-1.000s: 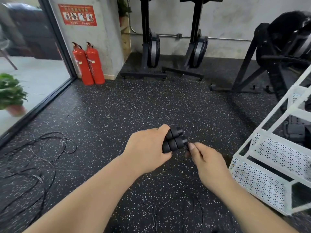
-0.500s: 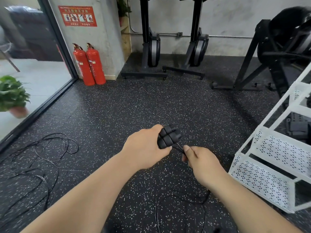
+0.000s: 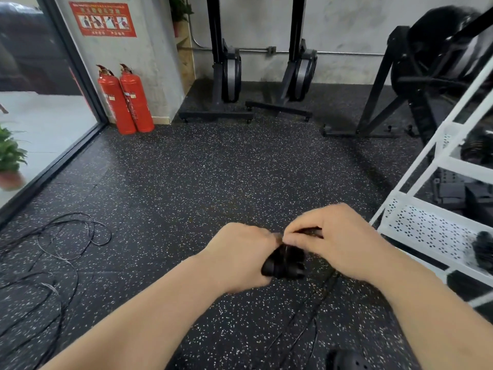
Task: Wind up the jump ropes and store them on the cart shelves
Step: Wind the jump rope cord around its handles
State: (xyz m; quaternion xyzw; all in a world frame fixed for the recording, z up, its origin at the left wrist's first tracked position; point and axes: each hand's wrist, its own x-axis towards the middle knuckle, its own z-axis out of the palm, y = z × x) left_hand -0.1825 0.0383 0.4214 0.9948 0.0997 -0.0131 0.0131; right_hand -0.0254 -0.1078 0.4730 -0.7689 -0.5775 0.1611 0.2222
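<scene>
The floor (image 3: 213,177) is covered in black rubber flecked with white. A grey concrete wall (image 3: 352,28) is seen at the back, with a thin pipe (image 3: 346,52) run along it. Two black exercise machines (image 3: 230,73) are stood upright against it, and a larger one (image 3: 432,49) is placed to the right. Two red fire extinguishers (image 3: 136,102) are set at the foot of a pillar (image 3: 157,62), on which a red sign (image 3: 102,19) is fixed. Daylight is let in through a glass wall (image 3: 40,124) on the left, beyond which a potted plant (image 3: 9,156) is seen.

The room is being lit softly and evenly, with daylight being let in through the glass wall (image 3: 48,124) on the left. Only faint shadows are being cast on the floor (image 3: 213,169). The left hand (image 3: 240,255), right hand (image 3: 344,241) and jump rope (image 3: 284,263) are being smeared by motion blur. The cart (image 3: 426,228) is being bowed by edge distortion.
</scene>
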